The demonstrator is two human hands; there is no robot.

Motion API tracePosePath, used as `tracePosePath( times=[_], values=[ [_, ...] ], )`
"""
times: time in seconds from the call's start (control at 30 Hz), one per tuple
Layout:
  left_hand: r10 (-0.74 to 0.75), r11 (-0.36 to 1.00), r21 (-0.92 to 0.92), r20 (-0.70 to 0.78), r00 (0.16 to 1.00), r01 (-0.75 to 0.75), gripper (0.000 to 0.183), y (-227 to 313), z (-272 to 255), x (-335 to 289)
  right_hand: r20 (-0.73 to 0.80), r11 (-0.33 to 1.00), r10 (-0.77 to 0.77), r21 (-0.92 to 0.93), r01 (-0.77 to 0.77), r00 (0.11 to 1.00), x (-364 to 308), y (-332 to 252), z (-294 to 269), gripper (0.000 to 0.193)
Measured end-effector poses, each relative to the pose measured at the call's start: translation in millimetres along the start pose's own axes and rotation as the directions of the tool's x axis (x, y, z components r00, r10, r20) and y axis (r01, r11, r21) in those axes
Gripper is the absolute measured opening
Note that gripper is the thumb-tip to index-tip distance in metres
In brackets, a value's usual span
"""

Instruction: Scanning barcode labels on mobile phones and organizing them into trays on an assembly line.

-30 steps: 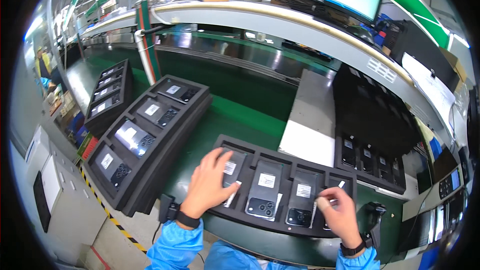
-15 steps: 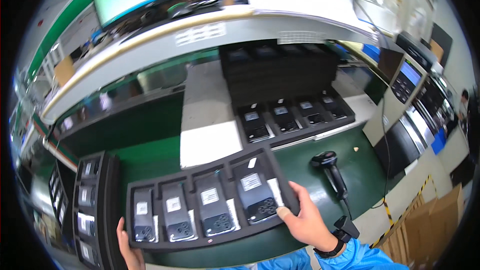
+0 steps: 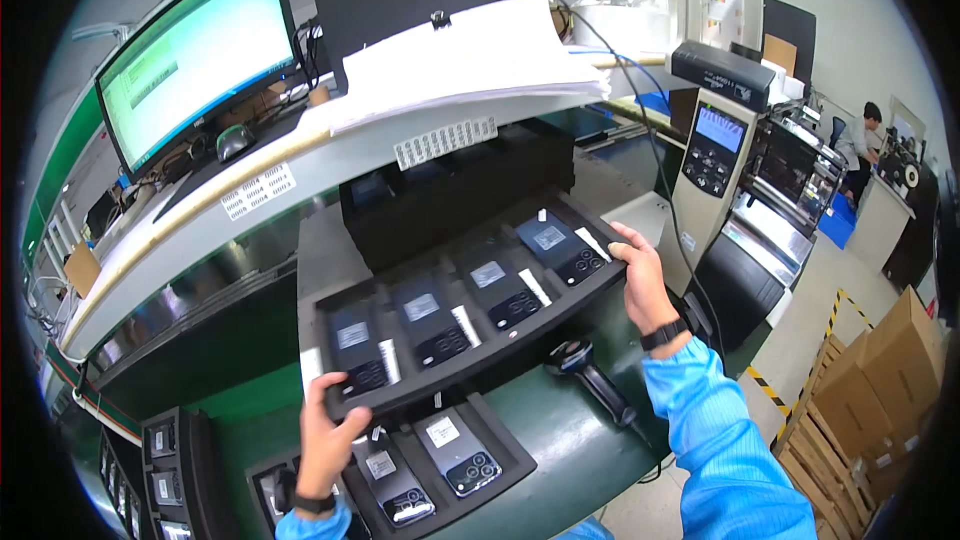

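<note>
My left hand and my right hand grip opposite ends of a black foam tray, which is tilted above the bench. Its row of slots holds several dark smartphones, camera ends toward me, each with a pale label and a white slip alongside. Below it a second foam tray lies on the green bench with more smartphones; my left forearm covers part of it. Right beside the held tray lies a black handheld barcode scanner. Past the held tray's far edge rises black foam.
More phone-filled trays stand at the lower left. A shelf bears a monitor, a mouse and stacked papers. A label printer borders the right, its cable hanging down. Cardboard boxes sit beyond; another person is at the far right.
My hands have carried the held tray forward and up, uncovering another tray of phones beneath. The far tray of phones is now hidden behind it. My view has turned right.
</note>
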State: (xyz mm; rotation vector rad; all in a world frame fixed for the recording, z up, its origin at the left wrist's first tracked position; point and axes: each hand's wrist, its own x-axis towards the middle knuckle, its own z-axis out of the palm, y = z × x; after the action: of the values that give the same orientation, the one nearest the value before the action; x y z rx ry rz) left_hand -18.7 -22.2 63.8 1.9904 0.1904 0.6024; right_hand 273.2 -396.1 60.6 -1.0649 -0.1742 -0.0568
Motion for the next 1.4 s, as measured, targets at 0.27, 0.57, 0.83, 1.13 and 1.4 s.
tracePosePath(
  times=[0.27,0.57,0.83,1.13,1.4],
  values=[
    [-0.009,0.990,0.140,-0.011,1.000,0.010,0.034,-50,94,64,-0.117,0.912,-0.215,-0.380,0.156,0.970,93,64,-70,0.033],
    [0.018,0.932,0.363,-0.028,0.999,-0.007,0.073,-28,104,63,-0.340,0.703,-0.446,-0.706,0.089,0.828,121,103,-75,0.020],
    [0.037,0.870,0.492,-0.061,0.997,-0.002,0.077,-19,104,64,-0.408,0.699,-0.467,-0.714,0.045,0.784,114,91,-64,0.019],
    [0.015,0.841,0.537,-0.139,0.990,0.062,0.073,-17,111,60,-0.400,0.583,-0.506,-0.811,-0.039,0.764,120,94,-66,0.024],
    [0.024,0.907,0.421,-0.029,0.999,-0.010,0.077,-17,76,38,-0.055,0.226,-0.565,-0.970,0.091,0.823,61,60,-45,0.049]
  ],
)
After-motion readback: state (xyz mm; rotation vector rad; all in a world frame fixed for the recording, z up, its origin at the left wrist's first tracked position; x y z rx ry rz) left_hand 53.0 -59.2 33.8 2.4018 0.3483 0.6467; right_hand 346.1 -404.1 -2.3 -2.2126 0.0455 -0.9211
